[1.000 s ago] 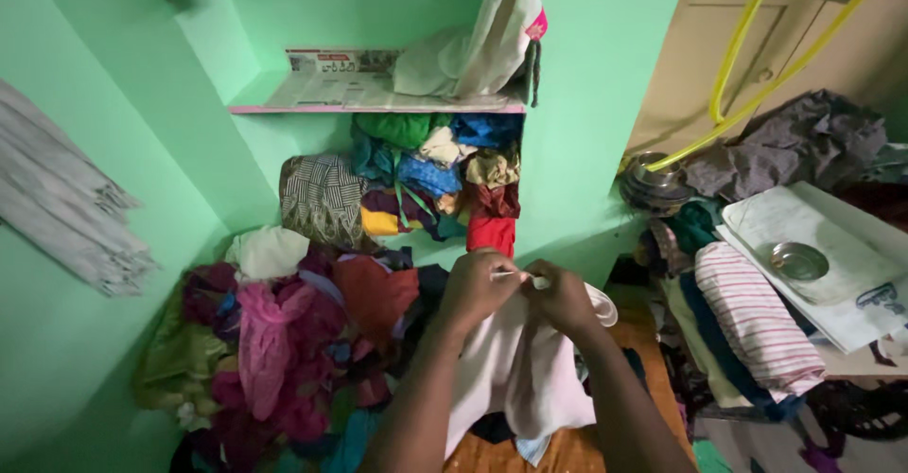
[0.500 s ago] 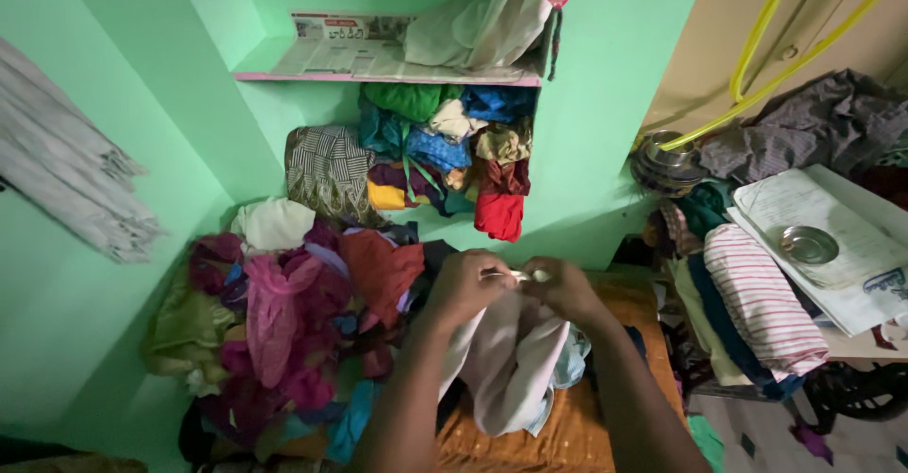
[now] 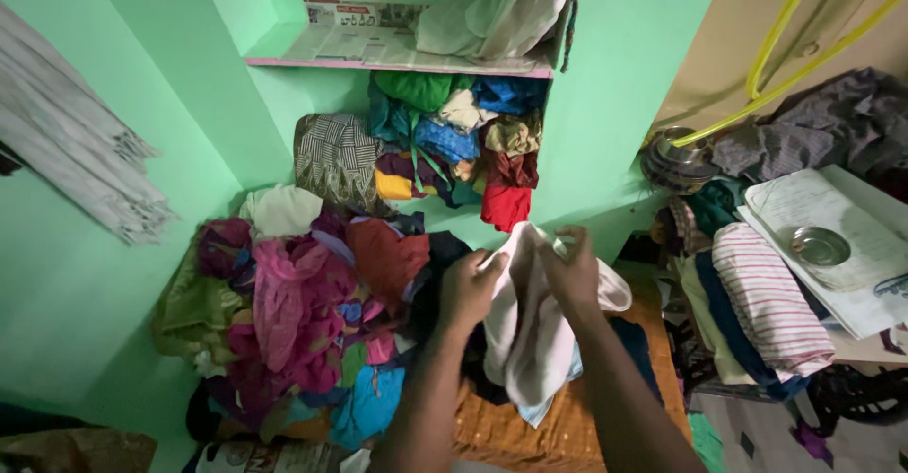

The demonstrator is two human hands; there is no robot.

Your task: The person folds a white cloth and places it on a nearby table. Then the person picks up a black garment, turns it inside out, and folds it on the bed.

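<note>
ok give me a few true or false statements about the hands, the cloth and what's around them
1. Both hands, left hand and right hand, grip the pale pink cloth. True.
2. The small steel bowl sits on the green shelf. False: it rests on white papers at the right.
3. A heap of mixed coloured clothes lies left of the hands. True.
4. The wall behind is blue. False: it is light green.
5. A newspaper lines the upper shelf. True.

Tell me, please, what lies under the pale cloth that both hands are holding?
Under the pale cloth gripped by the left hand and right hand shows an orange-brown patterned surface, with dark fabric and a light blue piece. What lies directly behind the hanging cloth is covered.
</note>
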